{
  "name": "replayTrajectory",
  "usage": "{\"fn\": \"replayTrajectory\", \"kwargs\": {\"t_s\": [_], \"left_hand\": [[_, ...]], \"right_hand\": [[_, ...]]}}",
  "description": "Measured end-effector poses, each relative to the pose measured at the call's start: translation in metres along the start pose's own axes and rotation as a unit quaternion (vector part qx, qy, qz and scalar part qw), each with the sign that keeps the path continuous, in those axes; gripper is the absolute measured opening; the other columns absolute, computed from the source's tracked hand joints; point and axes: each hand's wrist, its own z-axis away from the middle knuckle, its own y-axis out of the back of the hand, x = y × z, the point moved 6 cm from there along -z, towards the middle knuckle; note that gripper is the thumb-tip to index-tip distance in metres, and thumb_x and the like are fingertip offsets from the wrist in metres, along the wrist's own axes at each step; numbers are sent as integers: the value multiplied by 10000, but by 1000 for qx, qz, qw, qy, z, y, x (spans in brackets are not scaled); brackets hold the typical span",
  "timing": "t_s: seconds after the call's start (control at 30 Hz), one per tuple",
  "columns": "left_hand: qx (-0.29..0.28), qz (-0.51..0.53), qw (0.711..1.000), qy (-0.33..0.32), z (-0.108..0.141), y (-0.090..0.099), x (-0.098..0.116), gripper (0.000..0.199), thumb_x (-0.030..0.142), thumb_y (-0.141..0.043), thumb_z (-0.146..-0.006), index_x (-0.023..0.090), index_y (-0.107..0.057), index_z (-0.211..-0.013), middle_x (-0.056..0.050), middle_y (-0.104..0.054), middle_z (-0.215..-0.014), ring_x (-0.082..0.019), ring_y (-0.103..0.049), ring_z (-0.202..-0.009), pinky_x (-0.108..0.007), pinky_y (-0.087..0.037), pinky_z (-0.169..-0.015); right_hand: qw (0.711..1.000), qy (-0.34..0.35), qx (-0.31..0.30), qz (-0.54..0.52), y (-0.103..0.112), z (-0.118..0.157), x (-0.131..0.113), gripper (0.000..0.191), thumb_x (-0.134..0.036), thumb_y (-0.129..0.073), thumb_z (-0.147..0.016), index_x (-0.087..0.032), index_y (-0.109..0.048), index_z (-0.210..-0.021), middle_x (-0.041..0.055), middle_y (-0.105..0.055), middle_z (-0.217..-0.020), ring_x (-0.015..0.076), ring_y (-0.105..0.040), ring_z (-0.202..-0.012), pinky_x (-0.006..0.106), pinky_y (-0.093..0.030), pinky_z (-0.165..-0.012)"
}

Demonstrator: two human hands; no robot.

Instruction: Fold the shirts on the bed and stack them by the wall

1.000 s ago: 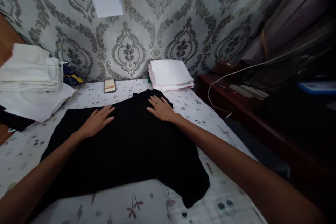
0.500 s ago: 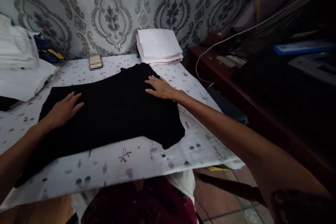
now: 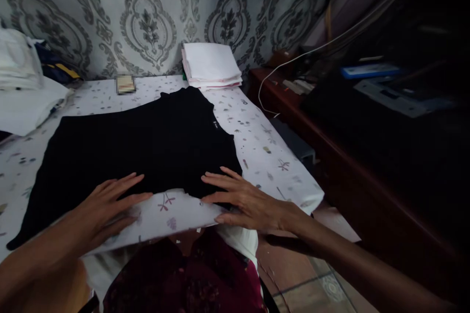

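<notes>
A black shirt (image 3: 139,142) lies spread out on a white patterned cloth (image 3: 271,156), its neckline with a small label facing right. At the shirt's near edge, my left hand (image 3: 110,205) has its fingers spread, the fingertips over the black fabric. My right hand (image 3: 238,198) is at the near right corner of the shirt, fingers apart, partly over the fabric and partly over the cloth. Neither hand grips anything.
Folded white cloths (image 3: 211,66) are stacked against the patterned wall. Beside them to the left sits a small blurred item (image 3: 126,84). White fabric (image 3: 22,83) is piled at far left. A dark red desk (image 3: 323,142) with a white cable stands at right.
Both hands have moved toward the near edge of the shirt, the left one also rightward. The shirt's near right part now lies under my right hand, and its neck label shows. The view has shifted slightly.
</notes>
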Motion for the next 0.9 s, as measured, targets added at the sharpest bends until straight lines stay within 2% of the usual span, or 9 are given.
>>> {"fn": "replayTrajectory", "kwargs": {"t_s": [0.1, 0.17, 0.23, 0.37, 0.47, 0.57, 0.7, 0.8, 0.9], "left_hand": [[4, 0, 1000, 3, 9, -1, 1, 460, 491, -402, -973, 471, -488, -1425, 23, -503, -1522, -293, -467, -1395, -498, -424, -1087], [4, -6, 999, 34, 15, -2, -10, 538, 498, -391, -966, 443, -381, -1501, 10, -514, -1514, -286, -484, -1382, -487, -444, -1074], [6, -35, 995, 92, 23, -4, -29, 584, 502, -366, -964, 399, -324, -1538, -16, -499, -1527, -296, -467, -1396, -525, -427, -1085], [22, -121, 967, 223, 58, -3, -77, 582, 489, -304, -973, 311, -379, -1522, -74, -419, -1576, -350, -356, -1461, -647, -331, -1111], [26, -131, 958, 253, 90, 2, -97, 577, 474, -303, -982, 309, -346, -1532, -76, -397, -1590, -339, -350, -1466, -601, -371, -1101], [59, -130, 962, 231, 106, 14, -92, 539, 483, -357, -971, 330, -416, -1484, -89, -463, -1550, -335, -445, -1408, -544, -411, -1075], [87, -153, 963, 202, 99, 28, -69, 412, 383, -359, -969, 297, -641, -1257, -115, -659, -1307, -335, -616, -1186, -530, -431, -1019], [49, -146, 973, 174, 87, 31, -55, 399, 282, -340, -948, 272, -705, -1108, -99, -707, -1056, -284, -650, -971, -432, -501, -866], [9, -149, 976, 157, 84, 32, -51, 404, 262, -314, -948, 247, -707, -1040, -102, -679, -971, -267, -628, -879, -403, -506, -778]], "right_hand": [[999, -10, 18, -28, 4, 5, 0, 408, -459, -565, -971, -266, -634, -1323, 80, -471, -1538, 229, -370, -1460, 521, -173, -1239], [998, -14, 61, -19, 9, 5, 6, 415, -447, -531, -989, -277, -597, -1362, 72, -497, -1519, 226, -384, -1452, 532, -241, -1219], [993, -23, 113, 17, 14, 4, 17, 403, -425, -513, -997, -275, -595, -1362, 80, -521, -1496, 236, -416, -1431, 532, -332, -1179], [981, -42, 165, 91, 18, 0, 38, 325, -340, -503, -991, -258, -661, -1263, 98, -622, -1362, 253, -552, -1292, 513, -486, -1062], [979, -48, 168, 108, 22, -3, 43, 309, -343, -495, -986, -264, -679, -1221, 99, -653, -1284, 253, -597, -1200, 501, -535, -999], [981, -55, 148, 108, 25, -10, 40, 310, -395, -492, -981, -270, -704, -1171, 110, -665, -1228, 266, -612, -1151, 498, -557, -955], [987, -42, 112, 103, 15, -29, 27, 358, -465, -504, -969, -267, -698, -1196, 122, -645, -1281, 297, -590, -1188, 554, -517, -991], [995, 1, 54, 85, 0, -47, 10, 423, -481, -520, -964, -229, -655, -1276, 136, -575, -1412, 316, -507, -1321, 575, -441, -1075], [999, 39, -8, 27, -9, -65, -5, 399, -472, -512, -976, -204, -675, -1222, 136, -572, -1425, 295, -479, -1360, 519, -425, -1100]]}}
